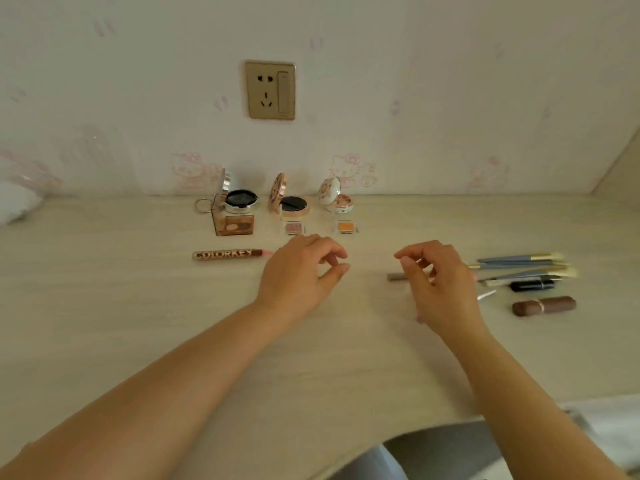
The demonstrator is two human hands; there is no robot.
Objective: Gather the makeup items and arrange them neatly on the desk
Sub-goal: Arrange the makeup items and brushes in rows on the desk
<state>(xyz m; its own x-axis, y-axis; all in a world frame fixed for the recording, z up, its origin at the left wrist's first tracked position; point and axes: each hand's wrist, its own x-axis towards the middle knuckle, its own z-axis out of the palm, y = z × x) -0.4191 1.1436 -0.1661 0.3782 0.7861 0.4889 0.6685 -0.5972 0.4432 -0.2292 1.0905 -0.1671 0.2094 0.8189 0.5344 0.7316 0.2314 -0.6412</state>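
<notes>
Three open compacts stand in a row near the wall: a silver one (240, 201), a rose-gold one (292, 206) and a small white one (338, 200). In front of them lie a brown eyeshadow case (237, 226), a small pink pan (294, 227) and an orange pan (345, 226). A "COLORKEY" tube (227, 254) lies left of my left hand (298, 275), which hovers with loosely curled fingers and holds nothing. My right hand (438, 282) hovers over a thin grey pencil (396, 276), fingers curled. Blue-handled brushes (519, 265), a black tube (533, 285) and a brown lipstick (543, 305) lie at the right.
The light wooden desk (138, 306) meets a wallpapered wall carrying a gold power socket (270, 90). A white object (17, 206) sits at the far left edge. A grey seat (443, 448) shows below the desk's front edge.
</notes>
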